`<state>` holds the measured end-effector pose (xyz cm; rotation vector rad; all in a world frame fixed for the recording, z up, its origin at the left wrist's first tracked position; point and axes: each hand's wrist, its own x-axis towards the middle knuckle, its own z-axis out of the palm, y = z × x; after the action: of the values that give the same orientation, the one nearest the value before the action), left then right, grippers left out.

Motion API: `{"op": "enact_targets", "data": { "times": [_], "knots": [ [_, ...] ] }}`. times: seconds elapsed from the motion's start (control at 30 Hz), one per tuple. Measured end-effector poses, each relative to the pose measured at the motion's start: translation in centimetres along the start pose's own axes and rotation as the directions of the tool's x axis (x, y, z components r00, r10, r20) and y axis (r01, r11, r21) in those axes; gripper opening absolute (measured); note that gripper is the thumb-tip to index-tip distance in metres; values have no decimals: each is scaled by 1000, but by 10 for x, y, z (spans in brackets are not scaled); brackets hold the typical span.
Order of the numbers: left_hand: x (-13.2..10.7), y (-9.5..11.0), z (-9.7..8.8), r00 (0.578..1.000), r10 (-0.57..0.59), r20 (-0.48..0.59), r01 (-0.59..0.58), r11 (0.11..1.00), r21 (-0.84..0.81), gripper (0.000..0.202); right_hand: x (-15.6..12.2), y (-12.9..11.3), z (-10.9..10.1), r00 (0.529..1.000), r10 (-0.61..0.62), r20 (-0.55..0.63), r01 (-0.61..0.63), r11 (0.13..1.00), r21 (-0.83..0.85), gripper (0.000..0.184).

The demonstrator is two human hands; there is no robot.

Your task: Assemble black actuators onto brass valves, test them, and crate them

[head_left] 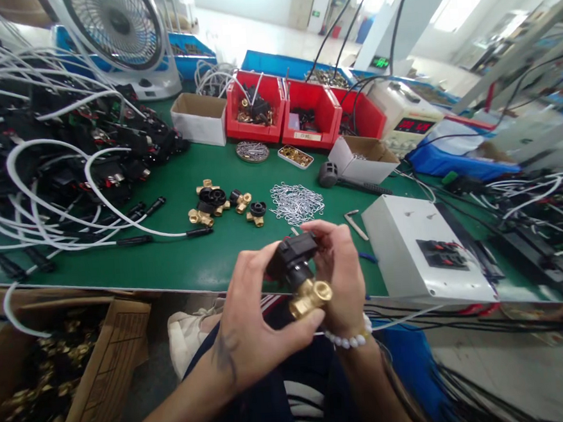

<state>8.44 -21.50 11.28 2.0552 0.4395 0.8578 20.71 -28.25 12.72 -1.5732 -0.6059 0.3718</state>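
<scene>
A brass valve (pixel 310 297) with a black box-shaped housing (pixel 291 250) is held between my hands, just over the front edge of the green table (pixel 193 259). My left hand (pixel 253 322) is closed on it, thumb under the brass body and fingers against the housing. At the far side of the housing, my right hand (pixel 342 274) has its fingers curled round it; some fingertips are hidden. Beyond them lies a heap of silver wire clips (pixel 297 202). Several brass fittings (pixel 202 217) with black round parts (pixel 212 196) stand to its left.
Black units with white cables (pixel 84 147) crowd the left. Red bins (pixel 256 110), a white box (pixel 200 119) and a fan (pixel 117 26) line the back. A grey control box (pixel 423 246) stands at right, near a hammer (pixel 328 174). A carton (pixel 104 371) sits below left.
</scene>
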Motion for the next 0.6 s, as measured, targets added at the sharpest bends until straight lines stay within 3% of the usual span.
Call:
{"op": "enact_targets", "data": {
  "times": [0.1, 0.13, 0.2, 0.27, 0.33, 0.43, 0.6],
  "knots": [
    [1, -30, 0, 990, -136, -25, 134, 989, -61, 63, 37, 5, -23, 971, -152, -185, 110, 969, -220, 29],
    [2, -40, 1, 985, -167, -45, 163, 984, -74, 62, 51, 6, -31, 966, -185, -178, 115, 932, -345, 25],
    [4, -54, 2, 971, -230, -72, 221, 969, -108, 60, 73, 12, -40, 988, -154, -32, 101, 774, -626, 12],
    [7, -62, 4, 957, -280, -68, 268, 952, -148, 60, 88, 20, -40, 990, -20, 142, 126, 594, -795, 3],
    [8, -64, 5, 955, -293, -49, 281, 943, -177, 60, 94, 28, -34, 968, 81, 237, 163, 512, -843, 4],
    [7, -65, 6, 962, -271, -32, 260, 947, -189, 60, 96, 37, -24, 942, 153, 297, 199, 458, -867, 9],
    [4, -69, 5, 968, -249, -13, 244, 958, -150, 62, 95, 31, -20, 905, 221, 363, 237, 444, -864, 19]
  ]
}}
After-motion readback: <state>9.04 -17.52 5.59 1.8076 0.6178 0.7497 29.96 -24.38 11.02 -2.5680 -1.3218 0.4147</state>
